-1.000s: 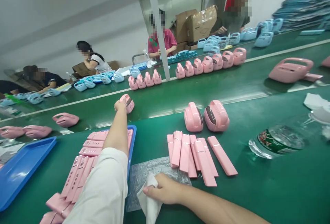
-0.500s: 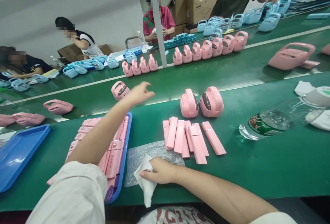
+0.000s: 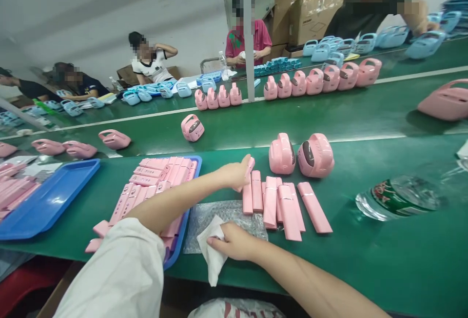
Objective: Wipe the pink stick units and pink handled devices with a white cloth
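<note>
My left hand [image 3: 239, 174] is closed on a pink bar [image 3: 250, 168] at the left end of a group of pink bars [image 3: 288, 210] lying on the green table. Below it, my right hand [image 3: 234, 241] grips a white cloth [image 3: 214, 249] over a sheet of bubble wrap [image 3: 197, 218]. Two pink rounded housings with handles [image 3: 281, 154] stand just behind the bars. Under my left forearm is a blue tray [image 3: 199, 162] full of pink bars [image 3: 149, 171], some marked with small symbols.
A clear bottle [image 3: 398, 198] lies at the right. Another blue tray [image 3: 54, 201] is at the left. Pink housings [image 3: 192, 128] sit on the belt [image 3: 226, 125] and its far edge. Several people work across it, behind a metal post [image 3: 247, 40].
My left hand has come back from over the belt, near a pink housing, and taken hold of a pink bar. My right hand keeps the cloth. The view has shifted left.
</note>
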Available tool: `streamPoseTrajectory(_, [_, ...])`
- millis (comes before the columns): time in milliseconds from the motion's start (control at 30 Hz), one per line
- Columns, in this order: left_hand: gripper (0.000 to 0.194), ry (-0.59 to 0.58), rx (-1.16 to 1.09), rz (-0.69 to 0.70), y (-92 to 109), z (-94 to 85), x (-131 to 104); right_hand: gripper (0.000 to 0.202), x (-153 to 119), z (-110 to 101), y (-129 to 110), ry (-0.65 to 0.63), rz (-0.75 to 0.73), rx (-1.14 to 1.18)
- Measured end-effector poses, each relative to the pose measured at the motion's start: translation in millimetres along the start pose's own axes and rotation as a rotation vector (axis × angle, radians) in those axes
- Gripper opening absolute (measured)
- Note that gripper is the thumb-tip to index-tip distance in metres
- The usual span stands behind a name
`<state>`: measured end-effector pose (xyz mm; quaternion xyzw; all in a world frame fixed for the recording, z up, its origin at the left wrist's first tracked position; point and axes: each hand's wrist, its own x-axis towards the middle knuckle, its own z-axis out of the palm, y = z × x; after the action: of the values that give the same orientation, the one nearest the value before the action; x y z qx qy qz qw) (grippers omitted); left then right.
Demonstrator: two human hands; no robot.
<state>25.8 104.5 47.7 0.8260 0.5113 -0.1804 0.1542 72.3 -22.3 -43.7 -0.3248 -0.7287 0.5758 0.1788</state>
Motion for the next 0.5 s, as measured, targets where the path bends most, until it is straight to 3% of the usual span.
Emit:
streamPoseTrajectory(167, [0.043, 0.146, -0.014, -0.31, -61, -35.7, 50, 0.035, 0, 4, 4, 0.005, 0.037, 0.036])
streamPoseTrajectory(300, [0.038, 0.329, -0.007, -0.455, -99, -47.2, 72, 0.035, 0, 5, 5, 0.004, 0.046, 0.058])
streamPoseTrajectory(400, [0.038, 0.438, 0.009, -0.499, -103, -45.1, 72, 0.038, 1, 6, 5, -0.002, 0.023, 0.078])
streamPoseTrajectory(500, [0.037, 0.472, 0.016, -0.466, -90, -46.9, 65, 0.046, -1, 7, 6, 0.008, 0.021, 0.113])
